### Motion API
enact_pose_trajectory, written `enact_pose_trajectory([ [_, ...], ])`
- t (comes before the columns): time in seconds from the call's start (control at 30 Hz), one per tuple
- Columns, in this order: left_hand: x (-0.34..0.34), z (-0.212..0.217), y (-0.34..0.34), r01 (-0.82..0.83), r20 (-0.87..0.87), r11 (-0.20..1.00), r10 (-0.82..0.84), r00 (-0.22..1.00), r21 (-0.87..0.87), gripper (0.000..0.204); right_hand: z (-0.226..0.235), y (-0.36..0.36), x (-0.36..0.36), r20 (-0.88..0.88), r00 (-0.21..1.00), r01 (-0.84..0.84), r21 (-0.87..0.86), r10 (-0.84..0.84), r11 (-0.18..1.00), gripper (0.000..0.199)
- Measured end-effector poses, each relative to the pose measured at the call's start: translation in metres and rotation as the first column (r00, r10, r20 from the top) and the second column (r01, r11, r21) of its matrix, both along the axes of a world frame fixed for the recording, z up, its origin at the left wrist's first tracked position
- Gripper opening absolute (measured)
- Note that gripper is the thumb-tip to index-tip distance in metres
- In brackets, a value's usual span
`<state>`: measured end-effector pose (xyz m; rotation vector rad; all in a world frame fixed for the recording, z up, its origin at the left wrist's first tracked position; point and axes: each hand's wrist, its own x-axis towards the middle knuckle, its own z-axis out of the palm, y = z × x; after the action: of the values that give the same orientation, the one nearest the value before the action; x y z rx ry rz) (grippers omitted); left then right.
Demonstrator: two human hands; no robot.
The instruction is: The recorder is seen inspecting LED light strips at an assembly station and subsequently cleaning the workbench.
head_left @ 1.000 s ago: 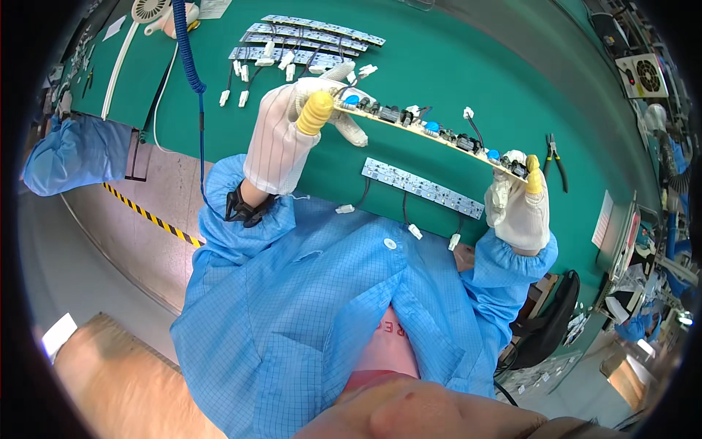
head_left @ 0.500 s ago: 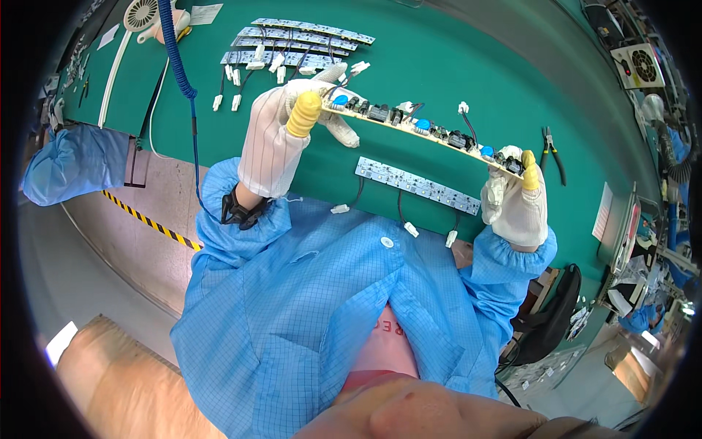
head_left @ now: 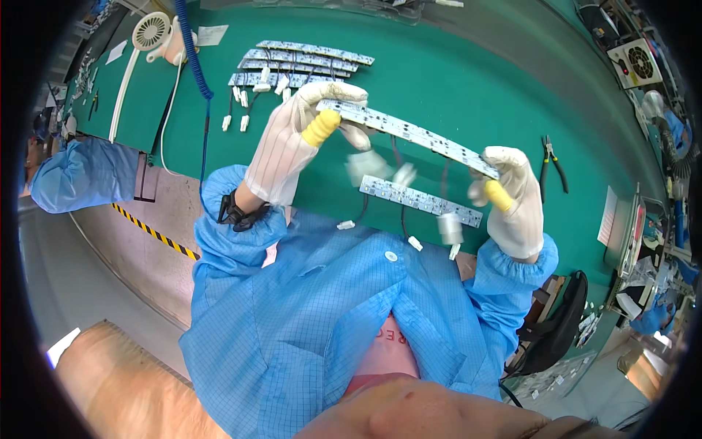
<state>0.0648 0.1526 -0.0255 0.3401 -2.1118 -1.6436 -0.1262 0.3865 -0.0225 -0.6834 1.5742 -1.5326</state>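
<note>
Both my hands, in white gloves with yellow finger covers, hold one long narrow circuit board [head_left: 413, 133] in the air above the bench. My left hand [head_left: 311, 121] pinches its left end and my right hand [head_left: 508, 192] its right end. Its pale face with small parts is turned up; wires with white connectors [head_left: 369, 167] dangle beneath, smeared by motion. Just below, nearer to me, a second circuit board [head_left: 420, 201] lies on the green mat, its wires and white plugs toward me. Beyond my left hand, several like boards [head_left: 303, 62] lie in a row with their plugs.
Pliers [head_left: 552, 164] with dark handles lie right of my right hand on the green mat [head_left: 453, 66]. A coiled blue cord [head_left: 191, 58] hangs at the left, near a white fan [head_left: 152, 31]. Another person's blue sleeve [head_left: 84, 175] shows at the far left.
The held board has been turned over: its side with tall components faced up before, and now its flat pale side does. Its wires have swung down below it. Both hands still grip the ends.
</note>
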Motion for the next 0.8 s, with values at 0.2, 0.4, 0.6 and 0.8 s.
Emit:
enact_pose_trajectory([
  [0.2, -0.017, 0.023, -0.119, -0.214, -0.071, 0.865, 0.205, 0.976, -0.453, 0.027, -0.009, 0.018, -0.002, -0.703, 0.680, -0.058, 0.230, 0.207, 0.972, 0.064],
  [0.4, -0.014, -0.054, -0.198, -0.187, 0.182, 0.602, 0.498, 0.848, -0.776, 0.022, -0.012, 0.021, 0.009, -0.851, 0.246, 0.054, 0.490, 0.464, 0.870, 0.055],
  [0.6, -0.018, -0.001, -0.123, -0.536, -0.360, 0.439, 0.424, 0.831, -0.721, 0.029, 0.000, 0.025, 0.008, -0.024, 1.000, -0.001, 0.030, 0.002, 1.000, 0.029],
  [0.8, -0.008, -0.006, -0.005, 0.315, -0.211, 0.949, -0.305, 0.929, 0.014, 0.077, 0.013, 0.002, 0.015, -0.089, 0.978, 0.177, -0.109, -0.187, 0.978, 0.031],
])
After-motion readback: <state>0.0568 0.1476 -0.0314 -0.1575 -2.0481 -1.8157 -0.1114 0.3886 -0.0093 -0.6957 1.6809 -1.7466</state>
